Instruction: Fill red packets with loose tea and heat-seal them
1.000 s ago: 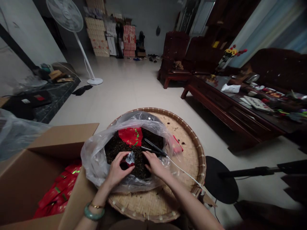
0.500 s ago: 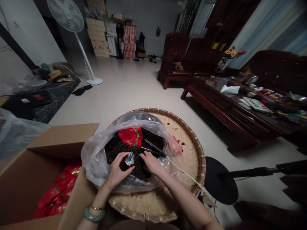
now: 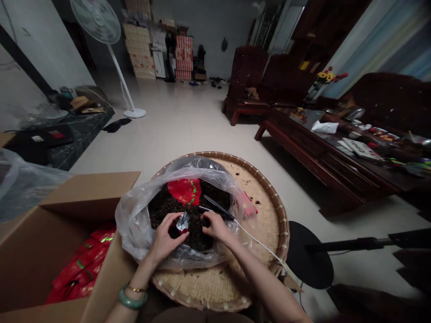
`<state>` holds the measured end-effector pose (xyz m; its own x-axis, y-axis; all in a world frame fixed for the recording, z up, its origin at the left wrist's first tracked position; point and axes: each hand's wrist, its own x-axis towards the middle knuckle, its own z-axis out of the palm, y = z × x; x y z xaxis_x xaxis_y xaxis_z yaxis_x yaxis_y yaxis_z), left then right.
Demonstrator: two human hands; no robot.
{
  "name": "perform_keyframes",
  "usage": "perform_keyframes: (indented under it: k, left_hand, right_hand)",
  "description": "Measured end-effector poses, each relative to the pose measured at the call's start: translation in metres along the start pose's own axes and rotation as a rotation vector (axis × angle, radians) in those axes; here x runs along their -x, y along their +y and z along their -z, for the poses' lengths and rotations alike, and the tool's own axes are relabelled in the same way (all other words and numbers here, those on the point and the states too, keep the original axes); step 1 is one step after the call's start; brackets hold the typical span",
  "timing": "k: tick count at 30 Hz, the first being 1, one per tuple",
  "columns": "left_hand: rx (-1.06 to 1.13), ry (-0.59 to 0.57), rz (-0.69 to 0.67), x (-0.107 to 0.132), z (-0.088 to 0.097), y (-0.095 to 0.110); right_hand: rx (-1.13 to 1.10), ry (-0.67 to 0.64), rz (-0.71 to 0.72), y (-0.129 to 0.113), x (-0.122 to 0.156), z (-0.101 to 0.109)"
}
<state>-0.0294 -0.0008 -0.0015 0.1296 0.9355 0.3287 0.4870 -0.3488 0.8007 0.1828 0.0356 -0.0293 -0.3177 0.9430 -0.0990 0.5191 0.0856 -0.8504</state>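
Note:
A clear plastic bag (image 3: 134,215) of dark loose tea leaves (image 3: 161,207) rests on a round woven bamboo tray (image 3: 266,197). My left hand (image 3: 164,242) pinches a small red and silver foil packet (image 3: 182,223) held open over the leaves. My right hand (image 3: 215,227) is bunched with fingertips down in the leaves beside the packet; what it grips is hidden. A flat red packet (image 3: 183,190) lies on the leaves further back. A black tool (image 3: 215,208) with a white cord (image 3: 259,244) lies just beyond my right hand.
An open cardboard box (image 3: 60,233) at my left holds several red packets (image 3: 81,264). A dark wooden table (image 3: 336,152) with clutter stands at the right, a black stand base (image 3: 310,258) near the tray. A standing fan (image 3: 101,31) and stacked cartons (image 3: 144,45) are far back.
My right hand has slid a little left toward the foil packet and curled its fingers into the leaves. My left hand keeps its hold on the packet.

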Motion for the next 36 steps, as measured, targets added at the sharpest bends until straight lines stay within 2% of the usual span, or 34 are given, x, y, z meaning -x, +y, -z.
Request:
perform_keyframes:
  k: [5,10,16,19,24,31,36]
  left_hand:
    - [0.0,-0.02,-0.009,-0.001,-0.002,0.0]
    - [0.001,-0.026,-0.018,-0.002,-0.003,0.002]
    - [-0.007,-0.031,0.0,-0.001,-0.003,0.002]
    - [-0.008,-0.045,-0.002,0.0,-0.004,0.002]
    - [0.001,-0.035,-0.016,-0.001,-0.005,0.003]
    - [0.002,-0.038,-0.025,-0.001,-0.006,0.006]
    - [0.006,-0.033,-0.022,-0.001,-0.007,0.006]
  right_hand:
    - [-0.214,-0.004,-0.08,0.006,0.003,-0.002]
    - [-0.878,-0.039,-0.333,0.0,0.008,-0.005]
    - [-1.325,-0.144,-0.44,-0.014,0.015,0.001]
    - [-1.416,-0.177,-0.512,-0.016,0.014,0.002]
    - [-1.557,-0.121,-0.686,-0.017,0.01,-0.001]
    - [-1.618,-0.146,-0.623,-0.019,0.012,-0.005]
    - [-1.643,-0.129,-0.701,-0.023,0.017,-0.004]
